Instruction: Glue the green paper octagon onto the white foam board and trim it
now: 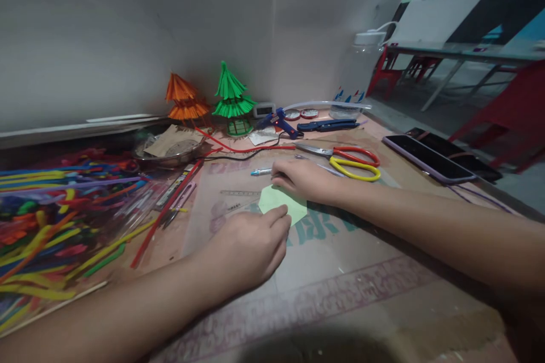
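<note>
A small light green piece of paper [279, 201] lies on the table between my hands. My left hand [249, 247] rests with curled fingers, its fingertips pressing on the paper's near edge. Fingers down and closed together, my right hand [304, 178] lies over the paper's far edge. A blue pen [260, 171] lies just left of my right hand. What the right fingers hold, if anything, is hidden.
Red and yellow scissors [349, 160] lie behind my right hand. A pile of coloured pipe cleaners [55, 210] fills the left. Orange [184, 99] and green [232, 96] paper trees, a blue glue gun [279, 122] and blue pliers [327, 125] stand at the back. Two phones [430, 157] lie at the right.
</note>
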`<state>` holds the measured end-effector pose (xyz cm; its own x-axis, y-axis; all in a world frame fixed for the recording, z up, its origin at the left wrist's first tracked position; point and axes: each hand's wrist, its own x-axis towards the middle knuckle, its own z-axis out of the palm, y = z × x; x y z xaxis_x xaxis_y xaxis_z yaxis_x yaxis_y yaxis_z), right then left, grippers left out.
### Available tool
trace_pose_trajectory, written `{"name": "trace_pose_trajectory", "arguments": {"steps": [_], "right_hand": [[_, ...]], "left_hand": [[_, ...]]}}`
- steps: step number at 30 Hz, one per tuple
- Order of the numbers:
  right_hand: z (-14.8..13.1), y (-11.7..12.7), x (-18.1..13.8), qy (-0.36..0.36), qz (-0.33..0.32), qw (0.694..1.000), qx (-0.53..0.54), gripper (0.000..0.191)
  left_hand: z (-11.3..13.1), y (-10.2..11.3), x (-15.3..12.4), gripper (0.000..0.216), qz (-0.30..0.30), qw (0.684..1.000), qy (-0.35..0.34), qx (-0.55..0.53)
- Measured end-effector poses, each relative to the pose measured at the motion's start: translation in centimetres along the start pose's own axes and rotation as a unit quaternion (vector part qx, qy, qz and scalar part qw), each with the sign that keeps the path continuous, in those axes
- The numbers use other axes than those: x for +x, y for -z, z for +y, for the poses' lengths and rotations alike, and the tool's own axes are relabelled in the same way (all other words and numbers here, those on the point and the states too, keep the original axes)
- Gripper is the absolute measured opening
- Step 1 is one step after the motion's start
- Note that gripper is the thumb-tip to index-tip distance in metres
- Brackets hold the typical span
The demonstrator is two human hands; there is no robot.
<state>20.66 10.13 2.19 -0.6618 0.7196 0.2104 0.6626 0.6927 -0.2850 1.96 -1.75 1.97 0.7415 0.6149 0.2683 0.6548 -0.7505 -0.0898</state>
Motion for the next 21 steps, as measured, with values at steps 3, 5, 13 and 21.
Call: {"name": "trace_pose_trajectory", "arguments": {"steps": [3, 5, 13, 21], "right_hand": [[-0.2, -0.3, 0.8, -0.013, 0.018, 1.000, -0.001, 0.009], [-0.1, -0.6, 0.9, -0.019, 0.034, 0.999, 0.003, 0.009], [0.7, 1.4, -0.6, 0.028, -0.069, 0.978, 0.193, 0.013], [-0.3, 1.0, 0.1, 0.009, -0.028, 0.999, 0.013, 0.011]], "left_hand": [[-0.1, 0.0, 0.0, 0.034, 0.009, 1.000, 0.000, -0.003], [-0.1, 0.0, 0.0, 0.033, 0.008, 1.000, -0.001, -0.006], [-0.2, -0.1, -0.1, 0.032, 0.001, 1.000, -0.001, 0.000], [-0.2, -0.2, -0.2, 0.033, -0.011, 1.000, 0.006, -0.017]]}}
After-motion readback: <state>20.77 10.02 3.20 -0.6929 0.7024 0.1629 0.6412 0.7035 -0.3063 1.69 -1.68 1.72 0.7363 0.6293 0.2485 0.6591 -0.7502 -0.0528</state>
